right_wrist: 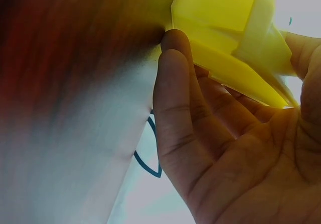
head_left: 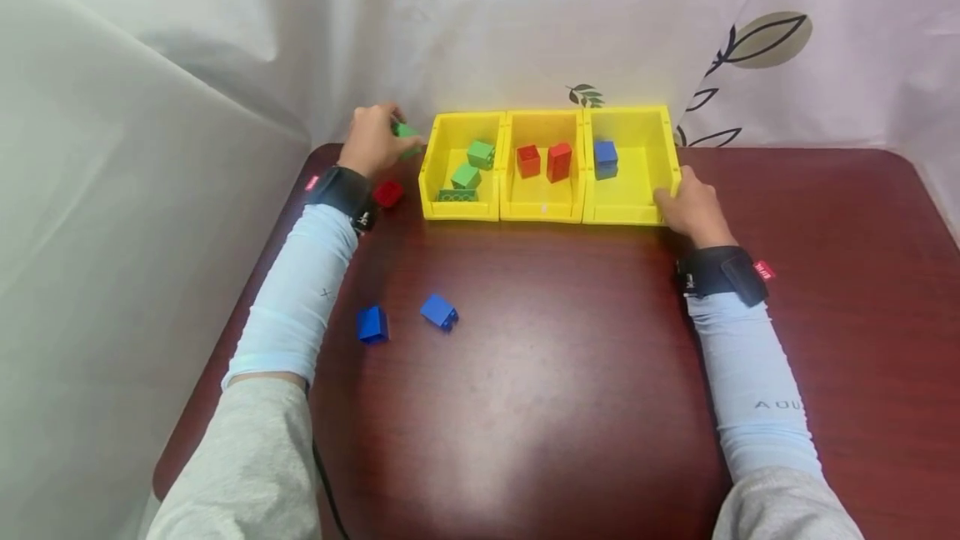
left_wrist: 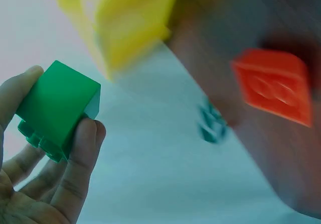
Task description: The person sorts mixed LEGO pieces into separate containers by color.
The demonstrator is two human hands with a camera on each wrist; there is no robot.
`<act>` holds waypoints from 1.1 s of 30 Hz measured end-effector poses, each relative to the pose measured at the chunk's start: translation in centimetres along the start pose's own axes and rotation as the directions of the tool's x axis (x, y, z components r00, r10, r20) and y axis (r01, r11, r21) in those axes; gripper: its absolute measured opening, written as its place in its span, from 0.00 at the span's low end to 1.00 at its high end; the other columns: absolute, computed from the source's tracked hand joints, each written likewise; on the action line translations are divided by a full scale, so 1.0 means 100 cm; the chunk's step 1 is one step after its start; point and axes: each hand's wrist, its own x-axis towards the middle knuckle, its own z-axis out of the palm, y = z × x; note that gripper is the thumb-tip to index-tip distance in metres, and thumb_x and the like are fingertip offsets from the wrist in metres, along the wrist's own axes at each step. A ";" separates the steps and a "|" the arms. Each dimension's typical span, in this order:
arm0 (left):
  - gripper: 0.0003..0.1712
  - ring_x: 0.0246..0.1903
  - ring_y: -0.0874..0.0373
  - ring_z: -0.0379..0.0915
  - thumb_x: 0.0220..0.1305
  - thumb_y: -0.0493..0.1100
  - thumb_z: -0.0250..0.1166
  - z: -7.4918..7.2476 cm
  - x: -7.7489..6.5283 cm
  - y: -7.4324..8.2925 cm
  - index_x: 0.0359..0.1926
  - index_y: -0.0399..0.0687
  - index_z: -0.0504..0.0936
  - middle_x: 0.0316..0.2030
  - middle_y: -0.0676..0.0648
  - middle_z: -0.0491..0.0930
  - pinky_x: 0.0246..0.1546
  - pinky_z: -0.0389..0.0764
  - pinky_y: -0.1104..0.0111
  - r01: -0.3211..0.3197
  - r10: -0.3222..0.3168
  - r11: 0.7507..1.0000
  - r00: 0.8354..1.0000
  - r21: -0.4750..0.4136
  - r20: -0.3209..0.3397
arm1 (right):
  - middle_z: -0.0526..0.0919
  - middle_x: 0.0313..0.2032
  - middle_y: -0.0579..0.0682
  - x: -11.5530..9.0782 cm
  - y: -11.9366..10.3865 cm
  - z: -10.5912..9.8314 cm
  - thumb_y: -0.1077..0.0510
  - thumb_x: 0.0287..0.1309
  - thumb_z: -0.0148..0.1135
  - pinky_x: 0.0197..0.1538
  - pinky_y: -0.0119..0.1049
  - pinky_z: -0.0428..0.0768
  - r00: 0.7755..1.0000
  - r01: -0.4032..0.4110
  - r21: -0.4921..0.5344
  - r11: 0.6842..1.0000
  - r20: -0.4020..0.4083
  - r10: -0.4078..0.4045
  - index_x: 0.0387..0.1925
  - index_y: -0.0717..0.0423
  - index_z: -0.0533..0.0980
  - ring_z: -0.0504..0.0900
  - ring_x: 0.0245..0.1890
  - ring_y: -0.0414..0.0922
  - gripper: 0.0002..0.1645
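Observation:
My left hand (head_left: 369, 140) pinches a green toy block (left_wrist: 60, 103) between thumb and fingers, just left of the left yellow bin (head_left: 461, 212). In the left wrist view the block's studs point down toward the palm. A red block (head_left: 388, 193) lies on the table beside that wrist. My right hand (head_left: 693, 205) grips the right yellow bin (head_left: 637, 214) by its front right corner, thumb over the wall and fingers along the outside. Inside this bin is a blue block (head_left: 605, 155). Several green blocks (head_left: 481, 155) are in the left bin.
Between the outer bins stands a middle yellow bin (head_left: 542, 212) with two red blocks (head_left: 558, 162). Two more blue blocks, one left (head_left: 372, 324) and one right (head_left: 438, 312), lie nearer on the dark red table (head_left: 570, 373). A white patterned cloth (head_left: 525, 32) hangs behind the bins.

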 end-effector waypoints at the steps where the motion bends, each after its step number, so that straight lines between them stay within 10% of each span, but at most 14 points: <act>1: 0.29 0.48 0.47 0.73 0.61 0.50 0.69 0.002 0.000 0.008 0.57 0.38 0.74 0.54 0.37 0.77 0.53 0.81 0.61 -0.019 0.019 1.000 1.000 -0.005 0.011 | 0.68 0.48 0.71 0.000 0.000 0.000 0.51 0.69 0.40 0.51 0.58 0.72 1.000 0.002 -0.003 1.000 -0.001 -0.002 0.64 0.73 0.53 0.68 0.46 0.64 0.33; 12: 0.26 0.47 0.47 0.69 0.55 0.40 0.74 0.041 0.004 0.060 0.50 0.38 0.71 0.51 0.38 0.74 0.48 0.77 0.60 -0.202 0.198 0.979 0.972 0.019 0.125 | 0.68 0.49 0.71 0.000 -0.001 0.003 0.52 0.70 0.41 0.53 0.58 0.72 1.000 -0.015 0.003 1.000 0.010 0.015 0.65 0.72 0.53 0.69 0.46 0.63 0.32; 20: 0.22 0.49 0.47 0.75 0.53 0.36 0.74 0.071 0.008 0.057 0.49 0.35 0.79 0.50 0.38 0.80 0.54 0.79 0.59 -0.212 0.187 0.969 0.966 0.129 0.181 | 0.68 0.48 0.71 -0.001 -0.001 0.003 0.53 0.69 0.42 0.51 0.56 0.72 1.000 0.006 -0.013 1.000 -0.003 -0.006 0.65 0.72 0.53 0.69 0.46 0.63 0.32; 33: 0.23 0.50 0.47 0.75 0.55 0.38 0.74 0.080 0.009 0.056 0.51 0.37 0.79 0.51 0.38 0.81 0.58 0.77 0.60 -0.176 0.155 0.973 0.978 0.150 0.142 | 0.68 0.49 0.71 -0.002 -0.002 0.003 0.53 0.69 0.42 0.52 0.58 0.72 1.000 0.002 -0.018 1.000 -0.016 -0.002 0.64 0.72 0.54 0.69 0.46 0.63 0.32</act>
